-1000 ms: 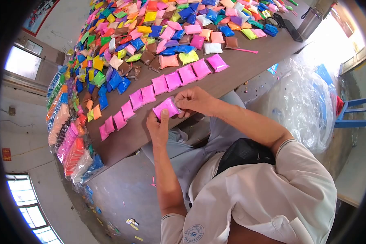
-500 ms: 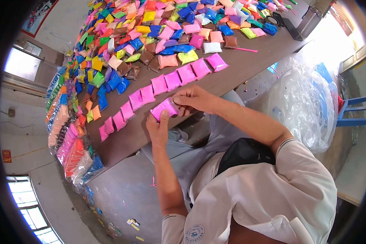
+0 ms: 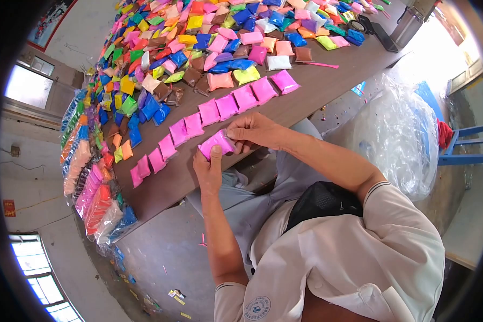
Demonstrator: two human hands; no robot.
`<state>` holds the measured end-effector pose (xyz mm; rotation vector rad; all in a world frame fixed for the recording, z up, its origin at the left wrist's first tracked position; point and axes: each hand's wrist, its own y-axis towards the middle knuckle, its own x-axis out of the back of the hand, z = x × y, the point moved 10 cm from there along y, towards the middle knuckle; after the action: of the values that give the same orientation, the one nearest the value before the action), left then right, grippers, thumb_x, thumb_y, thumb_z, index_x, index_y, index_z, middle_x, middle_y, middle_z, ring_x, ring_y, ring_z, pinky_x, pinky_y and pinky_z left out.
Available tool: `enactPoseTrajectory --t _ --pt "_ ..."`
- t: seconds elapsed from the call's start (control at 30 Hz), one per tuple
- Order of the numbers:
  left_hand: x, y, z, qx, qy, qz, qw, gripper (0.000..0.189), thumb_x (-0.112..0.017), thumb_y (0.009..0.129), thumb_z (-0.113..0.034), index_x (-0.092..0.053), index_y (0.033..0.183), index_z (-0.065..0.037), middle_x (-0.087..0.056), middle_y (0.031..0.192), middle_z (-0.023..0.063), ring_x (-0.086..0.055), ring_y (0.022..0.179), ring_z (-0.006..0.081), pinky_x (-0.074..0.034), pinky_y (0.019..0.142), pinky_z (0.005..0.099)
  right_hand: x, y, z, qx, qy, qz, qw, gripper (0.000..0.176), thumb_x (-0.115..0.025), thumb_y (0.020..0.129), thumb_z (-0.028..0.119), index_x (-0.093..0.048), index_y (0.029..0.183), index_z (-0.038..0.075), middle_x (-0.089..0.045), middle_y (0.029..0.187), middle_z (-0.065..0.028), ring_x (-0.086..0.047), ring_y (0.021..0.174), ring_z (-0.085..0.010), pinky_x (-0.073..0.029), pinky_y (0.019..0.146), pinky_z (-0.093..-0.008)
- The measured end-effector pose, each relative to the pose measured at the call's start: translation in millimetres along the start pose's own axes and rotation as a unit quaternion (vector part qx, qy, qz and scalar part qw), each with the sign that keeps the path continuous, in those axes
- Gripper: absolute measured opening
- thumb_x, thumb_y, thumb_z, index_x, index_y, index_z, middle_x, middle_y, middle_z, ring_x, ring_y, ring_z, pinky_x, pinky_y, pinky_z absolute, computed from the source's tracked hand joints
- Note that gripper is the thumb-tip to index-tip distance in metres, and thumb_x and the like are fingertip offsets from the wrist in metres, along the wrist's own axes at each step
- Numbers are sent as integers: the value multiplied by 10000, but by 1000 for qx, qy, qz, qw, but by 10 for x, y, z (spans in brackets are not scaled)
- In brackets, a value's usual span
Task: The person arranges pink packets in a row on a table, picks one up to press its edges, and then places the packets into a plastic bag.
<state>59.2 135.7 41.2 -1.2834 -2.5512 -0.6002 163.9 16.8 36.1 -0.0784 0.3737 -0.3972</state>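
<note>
A bright pink packet (image 3: 216, 144) is held between both hands over the table's near edge. My left hand (image 3: 208, 167) grips its lower left part, thumb on top. At the packet's right end, my right hand (image 3: 247, 132) pinches the clear wrapper edge with bent fingers. Beyond the hands lies a slanting row of several pink packets (image 3: 227, 107) on the brown table (image 3: 161, 185), running from lower left to upper right. Behind that row spreads a large heap of small packets in many colours (image 3: 220, 45).
Bagged packets (image 3: 97, 201) hang at the table's left end. A metal flask (image 3: 408, 28) and a dark phone-like object (image 3: 385, 38) are at the far right. Large clear plastic bags (image 3: 397, 145) and a blue stool (image 3: 464, 146) stand right of the table.
Both hands and the held packet are almost unmoved. The view has shifted very slightly.
</note>
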Motion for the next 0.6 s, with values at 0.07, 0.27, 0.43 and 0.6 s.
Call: enactPoseTrajectory --t 0.07,0.27,0.43,0.6 --pt "-5 1 2 -2 0 2 1000 504 -591 967 -468 -659 1028 27 -675 956 175 -617 906 326 -449 839 438 -5 -6 11 -2 2 1 1000 262 -637 981 292 -695 998 37 -691 851 -38 -676 717 -110 -522 580 -218" --pt "-17 3 -23 -8 10 6 1000 514 -578 970 -480 -663 1043 22 -675 983 182 -612 926 342 -431 880 451 8 13 -11 11 18 10 1000 240 -637 977 258 -694 1008 27 -694 856 -46 -687 717 -115 -531 581 -216" --pt "-15 -5 -5 -2 12 0 1000 515 -578 970 -480 -665 1044 22 -670 1005 188 -603 954 348 -426 888 452 13 8 -16 14 25 13 999 229 -639 968 219 -696 1052 14 -701 874 -58 -696 722 -126 -540 586 -217" --pt "-23 -1 -19 -3 21 9 1000 516 -575 971 -483 -664 1034 21 -665 999 188 -598 958 353 -422 893 457 12 -14 17 13 19 10 1000 243 -649 961 216 -696 1073 6 -700 876 -61 -697 723 -130 -546 584 -224"
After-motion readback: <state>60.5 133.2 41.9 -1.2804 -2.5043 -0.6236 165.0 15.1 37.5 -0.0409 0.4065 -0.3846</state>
